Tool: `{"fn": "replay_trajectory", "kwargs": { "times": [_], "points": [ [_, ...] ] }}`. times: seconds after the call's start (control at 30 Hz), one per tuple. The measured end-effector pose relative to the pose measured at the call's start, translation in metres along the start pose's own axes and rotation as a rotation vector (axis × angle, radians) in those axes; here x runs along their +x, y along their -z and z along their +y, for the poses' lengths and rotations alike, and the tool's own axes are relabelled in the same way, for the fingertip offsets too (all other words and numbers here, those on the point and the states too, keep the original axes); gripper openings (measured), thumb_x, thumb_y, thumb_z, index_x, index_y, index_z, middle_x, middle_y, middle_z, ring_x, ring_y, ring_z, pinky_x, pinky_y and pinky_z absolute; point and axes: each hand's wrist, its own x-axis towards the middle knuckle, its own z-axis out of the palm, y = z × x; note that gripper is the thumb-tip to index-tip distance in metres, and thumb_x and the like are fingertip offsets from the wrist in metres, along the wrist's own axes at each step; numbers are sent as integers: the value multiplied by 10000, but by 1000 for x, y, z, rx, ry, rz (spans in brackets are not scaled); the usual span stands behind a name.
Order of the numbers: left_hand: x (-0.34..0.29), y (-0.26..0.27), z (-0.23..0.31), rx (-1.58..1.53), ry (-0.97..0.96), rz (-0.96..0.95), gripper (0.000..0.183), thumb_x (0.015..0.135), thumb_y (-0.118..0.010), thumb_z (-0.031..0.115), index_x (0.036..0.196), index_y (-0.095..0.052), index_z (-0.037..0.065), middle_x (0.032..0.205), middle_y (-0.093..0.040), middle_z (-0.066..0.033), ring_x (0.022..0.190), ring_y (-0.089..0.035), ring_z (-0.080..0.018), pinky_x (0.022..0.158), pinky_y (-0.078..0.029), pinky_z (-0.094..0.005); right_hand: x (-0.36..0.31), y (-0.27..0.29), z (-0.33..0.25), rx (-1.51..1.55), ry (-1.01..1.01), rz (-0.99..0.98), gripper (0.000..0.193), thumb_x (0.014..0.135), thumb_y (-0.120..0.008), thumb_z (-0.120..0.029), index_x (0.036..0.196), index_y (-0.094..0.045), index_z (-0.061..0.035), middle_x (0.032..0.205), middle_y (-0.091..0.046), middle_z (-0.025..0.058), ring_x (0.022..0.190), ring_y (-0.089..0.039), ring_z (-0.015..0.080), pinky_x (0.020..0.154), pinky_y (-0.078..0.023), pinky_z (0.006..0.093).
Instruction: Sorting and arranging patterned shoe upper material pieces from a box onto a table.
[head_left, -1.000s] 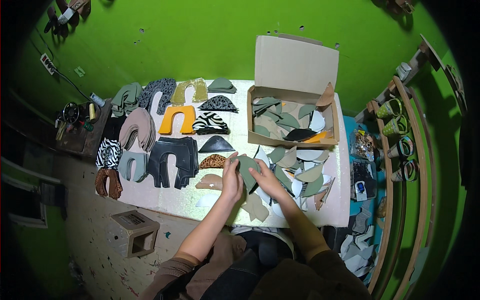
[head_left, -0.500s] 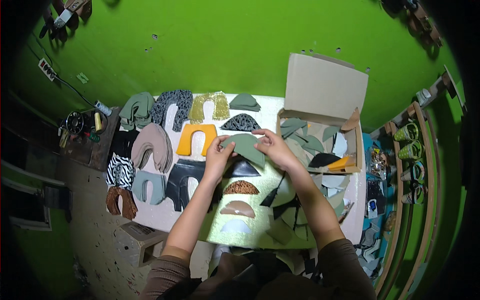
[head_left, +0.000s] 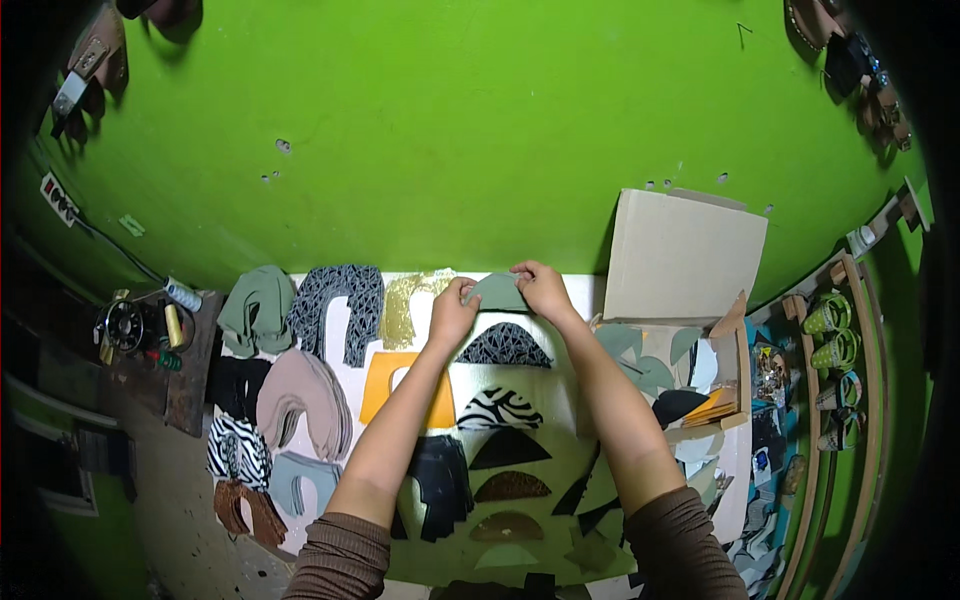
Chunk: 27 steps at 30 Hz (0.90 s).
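Note:
A green half-moon leather-like piece lies between my hands at the back of the table. My left hand pinches its left end, and my right hand grips its right end. Whether other green pieces lie beneath it is hard to see. Toward me runs a column of similar half-moons: a black-and-grey patterned one, a zebra-striped one, a black one, a brown spotted one, a tan one and a pale one.
U-shaped piles cover the left side, among them orange, mauve and dark green. An open cardboard box with scraps stands at the right. Sandals sit on a wooden rack beyond it. A green wall rises behind.
Both hands have carried the green half-moon away from me to the back of the table, uncovering the zebra-striped piece. The view has tilted up toward the wall.

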Motion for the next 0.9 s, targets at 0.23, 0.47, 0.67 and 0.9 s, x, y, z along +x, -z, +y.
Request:
{"fn": "replay_trajectory", "kwargs": {
  "times": [0.23, 0.47, 0.67, 0.9],
  "points": [
    [14, -8, -24, 435, -308, -203, 585, 726, -693, 227, 1221, -459, 20, 1169, -497, -176, 1110, -458, -300, 937, -385, -387, 18, -4, 16, -462, 95, -144, 462, 710, -651, -189, 1136, -552, -39, 1030, -583, 194, 973, -564, 338, 859, -459, 387],
    [31, -11, -29, 565, -439, -259, 669, 701, -708, 297, 1248, -425, 36, 1151, -518, -131, 1083, -485, -288, 915, -404, -368, 25, -11, 17, -725, 203, -378, 738, 643, -727, -205, 1288, -397, -67, 1143, -508, 166, 1059, -513, 328, 876, -457, 385],
    [36, -10, -25, 573, -346, -438, 702, 688, -714, 295, 1273, -411, 53, 1185, -508, -115, 1065, -507, -276, 910, -412, -346, 21, -10, 20, -777, 253, -368, 756, 650, -712, -191, 1303, -362, -41, 1166, -508, 139, 1091, -505, 296, 876, -461, 383],
    [10, -9, -10, 789, -695, -286, 620, 792, -605, 332, 1316, -380, 89, 1332, -429, -102, 1226, -401, -267, 1012, -321, -410, -25, -35, 38, -940, 411, -118, 578, 788, -519, -180, 1320, -359, -18, 1394, -343, 137, 1285, -342, 258, 985, -351, 455]
  ]
}}
